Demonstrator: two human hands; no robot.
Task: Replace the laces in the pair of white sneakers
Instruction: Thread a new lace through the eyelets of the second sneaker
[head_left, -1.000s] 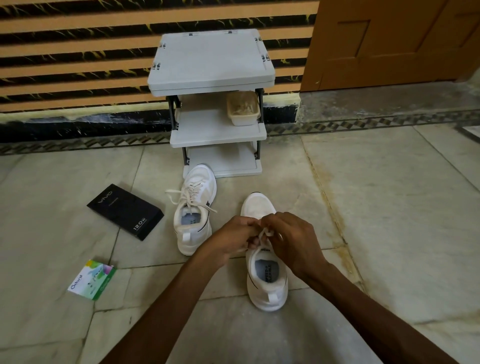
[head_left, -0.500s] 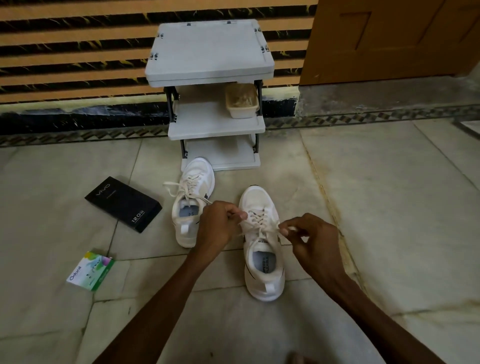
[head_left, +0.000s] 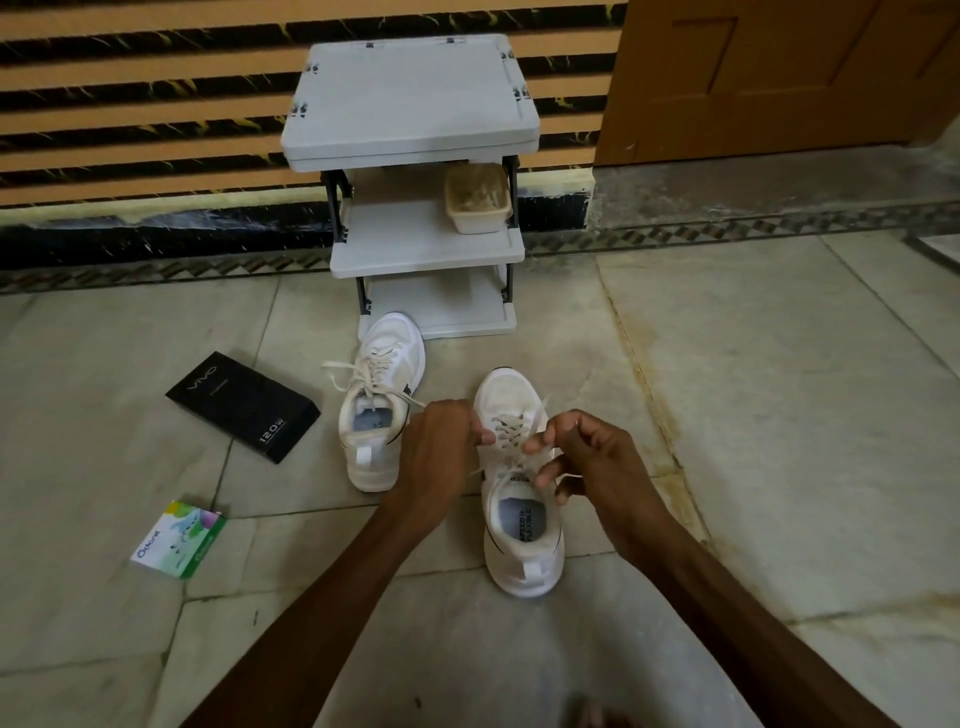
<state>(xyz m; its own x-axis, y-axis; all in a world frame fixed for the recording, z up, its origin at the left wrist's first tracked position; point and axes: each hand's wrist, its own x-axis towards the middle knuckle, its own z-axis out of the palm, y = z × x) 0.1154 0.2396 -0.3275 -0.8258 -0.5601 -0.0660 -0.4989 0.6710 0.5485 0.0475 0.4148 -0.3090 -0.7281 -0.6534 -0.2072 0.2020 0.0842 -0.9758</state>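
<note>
Head cam, looking down at the floor (head_left: 779, 467): the sneaker I'm working on (head_left: 522, 553) sits at center frame, toe pointing away, with its lace (head_left: 511, 434) crossed through the eyelets. My left hand (head_left: 436, 447) is curled and pinching a strand at the shoe's left edge. My right hand (head_left: 587, 462) pinches the other loose end on the right side. The second sneaker (head_left: 382, 415) stands just left of it, laced but untied. Further left are a black box (head_left: 241, 405) and a green packet (head_left: 179, 538). A grey shelf rack (head_left: 415, 98) fills the top center.
</note>
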